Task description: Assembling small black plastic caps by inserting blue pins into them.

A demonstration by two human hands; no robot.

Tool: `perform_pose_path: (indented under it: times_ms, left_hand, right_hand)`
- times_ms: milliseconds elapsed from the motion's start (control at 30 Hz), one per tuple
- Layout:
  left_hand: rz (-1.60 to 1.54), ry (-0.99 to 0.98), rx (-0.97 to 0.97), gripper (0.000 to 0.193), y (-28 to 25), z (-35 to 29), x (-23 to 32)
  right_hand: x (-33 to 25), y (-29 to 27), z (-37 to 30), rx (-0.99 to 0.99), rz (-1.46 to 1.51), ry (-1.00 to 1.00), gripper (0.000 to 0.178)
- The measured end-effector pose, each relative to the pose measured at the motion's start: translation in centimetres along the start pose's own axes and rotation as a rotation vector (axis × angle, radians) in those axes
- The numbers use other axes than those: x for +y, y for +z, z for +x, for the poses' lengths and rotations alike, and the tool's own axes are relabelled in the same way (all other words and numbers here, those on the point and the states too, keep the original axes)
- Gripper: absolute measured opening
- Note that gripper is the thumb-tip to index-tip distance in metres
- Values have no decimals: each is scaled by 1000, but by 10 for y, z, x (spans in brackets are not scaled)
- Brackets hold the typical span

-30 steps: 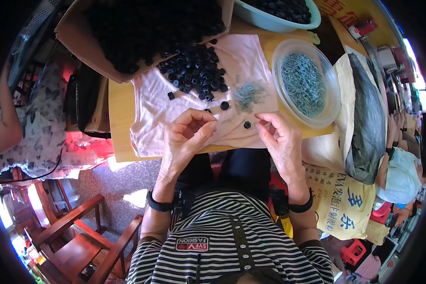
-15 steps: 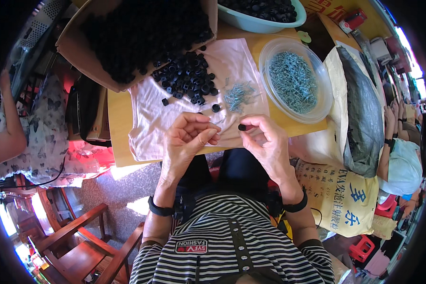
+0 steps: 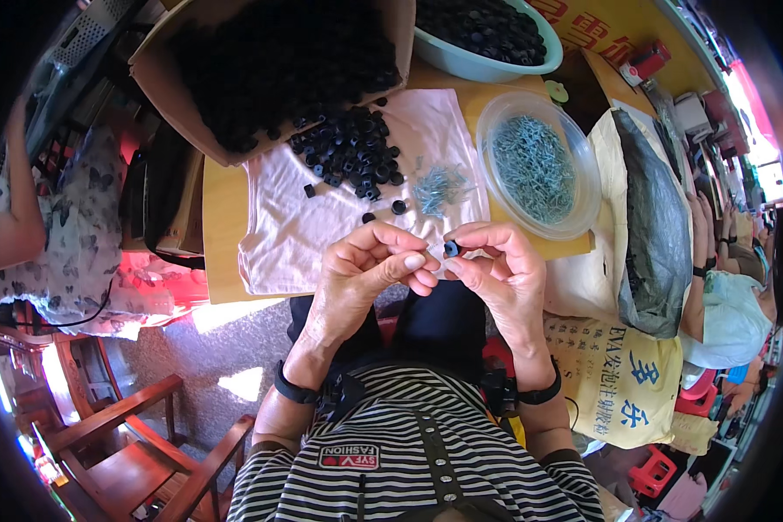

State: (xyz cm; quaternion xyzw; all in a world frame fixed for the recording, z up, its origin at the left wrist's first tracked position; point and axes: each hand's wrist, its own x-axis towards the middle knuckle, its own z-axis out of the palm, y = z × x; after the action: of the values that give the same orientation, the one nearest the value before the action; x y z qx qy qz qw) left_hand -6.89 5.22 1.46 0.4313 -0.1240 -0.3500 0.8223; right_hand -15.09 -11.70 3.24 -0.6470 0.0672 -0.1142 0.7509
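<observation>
Over the front part of a pale pink cloth [image 3: 274, 226], my two hands are close together. My right hand [image 3: 500, 270] pinches a small round black cap [image 3: 451, 249] between thumb and forefinger, its hollow face partly visible. Beside it, my left hand [image 3: 361, 274] is closed, thumb against the fingers; what it pinches is too small to make out. Just beyond the hands lie loose black caps [image 3: 398, 207] and a larger heap of black caps [image 3: 348, 157]. A small pile of silvery screws [image 3: 439, 187] lies right of that heap.
A cardboard box [image 3: 139, 74] full of black caps tilts toward the cloth. Behind is a pale blue basin [image 3: 461, 65] of black parts. A clear round tub [image 3: 590, 187] of screws stands right, near an open sack [image 3: 661, 235]. Other people sit at both sides.
My hands have come closer together and sit slightly farther right. The cap in my right hand has turned so its hollow face shows. The whole view has shifted a little.
</observation>
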Motion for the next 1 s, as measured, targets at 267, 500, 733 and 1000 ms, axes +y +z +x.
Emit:
perform_pose_path:
  times_ms: [267,500,733,1000]
  left_hand:
    - [13,23,-32,10,-1,-3,4]
    - [67,3,-26,10,-6,-8,9]
    - [157,-19,-12,13,-8,-12,13]
    - [375,61,78,11,-6,-14,13]
  right_hand:
    - [-2,5,3,-43,28,34,21]
    - [-4,11,8,-96,-23,27,19]
    - [-2,12,10,-165,-35,41,19]
    - [1,11,13,-206,-40,18,18]
